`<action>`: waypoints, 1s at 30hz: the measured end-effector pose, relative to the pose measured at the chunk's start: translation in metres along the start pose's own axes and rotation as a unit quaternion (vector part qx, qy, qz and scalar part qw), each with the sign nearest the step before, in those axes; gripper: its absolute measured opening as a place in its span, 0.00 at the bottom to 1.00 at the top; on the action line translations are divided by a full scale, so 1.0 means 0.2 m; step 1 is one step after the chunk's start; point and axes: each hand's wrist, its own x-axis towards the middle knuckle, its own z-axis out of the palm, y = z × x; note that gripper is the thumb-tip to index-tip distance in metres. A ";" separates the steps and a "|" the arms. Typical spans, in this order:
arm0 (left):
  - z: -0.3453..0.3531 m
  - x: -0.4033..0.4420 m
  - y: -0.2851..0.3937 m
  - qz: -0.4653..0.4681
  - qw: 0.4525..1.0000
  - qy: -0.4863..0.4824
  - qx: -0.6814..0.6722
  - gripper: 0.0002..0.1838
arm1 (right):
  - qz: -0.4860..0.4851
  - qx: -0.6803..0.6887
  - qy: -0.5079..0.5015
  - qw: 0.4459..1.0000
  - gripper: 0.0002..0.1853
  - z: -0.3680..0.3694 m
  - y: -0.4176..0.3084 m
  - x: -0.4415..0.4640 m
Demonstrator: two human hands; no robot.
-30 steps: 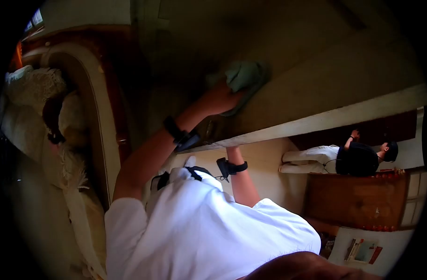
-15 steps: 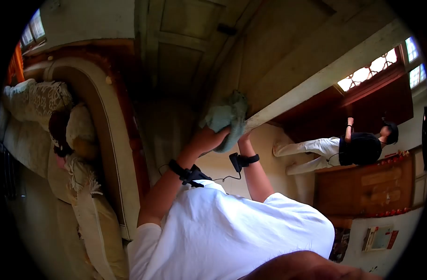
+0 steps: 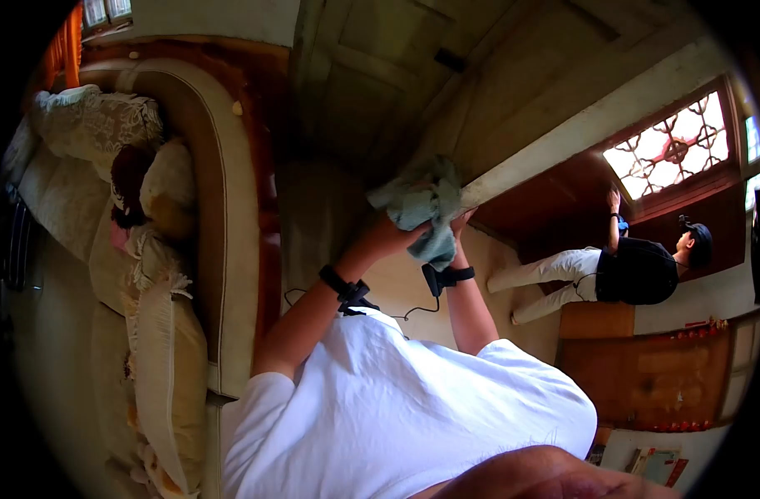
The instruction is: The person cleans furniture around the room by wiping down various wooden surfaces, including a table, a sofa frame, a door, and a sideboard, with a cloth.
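A bunched grey-green cloth (image 3: 421, 204) hangs between my hands, in front of the lower end of a pale wooden door (image 3: 555, 137). My left hand (image 3: 403, 236) is closed around the cloth's near side. Close beside it on the right, my right hand (image 3: 461, 223) is by the cloth and the door's edge. Its fingers are mostly hidden, so whether it grips the cloth or the door is unclear. Black straps with small devices circle both wrists, and a thin cable (image 3: 417, 311) runs between them.
A cushioned sofa (image 3: 230, 333) with lace covers and pillows stands on the left. To the right, another person (image 3: 629, 270) in a black top reaches toward a dark red door (image 3: 555, 200) with a latticed window (image 3: 675, 145). A wooden cabinet (image 3: 646, 374) stands behind that person.
My view has shifted, so the sofa and door appear farther right. My hands and the cloth moved slightly right and up, and the cloth is bunched differently. The other person's arm rose toward the window.
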 end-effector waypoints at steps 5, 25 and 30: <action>-0.13 -0.03 0.20 -0.049 0.993 0.029 -0.103 0.30 | -0.091 -0.053 0.009 0.994 0.23 0.03 0.15 0.08; -0.66 -0.40 0.24 -0.131 0.957 0.071 0.248 0.26 | -0.084 -0.193 -0.106 0.972 0.16 0.69 -0.43 0.29; -0.76 -0.31 0.25 -0.231 0.908 0.149 0.317 0.24 | -0.142 -0.317 -0.218 0.912 0.22 0.67 -0.38 0.58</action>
